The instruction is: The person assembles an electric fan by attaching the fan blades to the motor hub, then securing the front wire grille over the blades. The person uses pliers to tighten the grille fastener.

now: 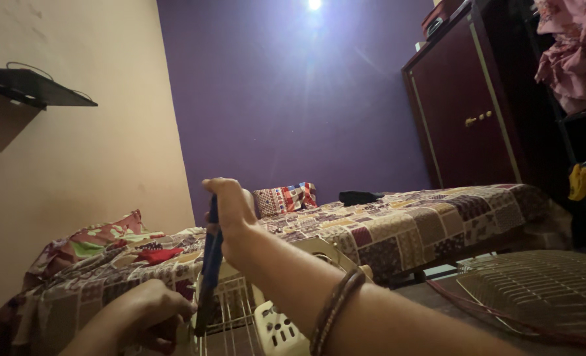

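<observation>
My right hand (pixel 230 211) is raised in the middle of the view and grips the top edge of a dark blue cloth (pixel 210 270), which hangs straight down from it. A bangle (pixel 336 310) sits on that forearm. My left hand (pixel 141 313) is low at the bottom left with its fingers curled; it sits close to the lower end of the hanging cloth, and I cannot tell whether it grips it. Below both hands is a cream plastic basket (pixel 276 326) with wire bars.
A bed with a patchwork cover (pixel 405 224) fills the middle, with a patterned pillow (pixel 283 198), a dark cloth (pixel 359 196) and crumpled clothes (pixel 108 244) on it. A dark wardrobe (pixel 464 112) stands at right, a wall shelf (pixel 29 89) at left, a wire grille (pixel 543 287) at lower right.
</observation>
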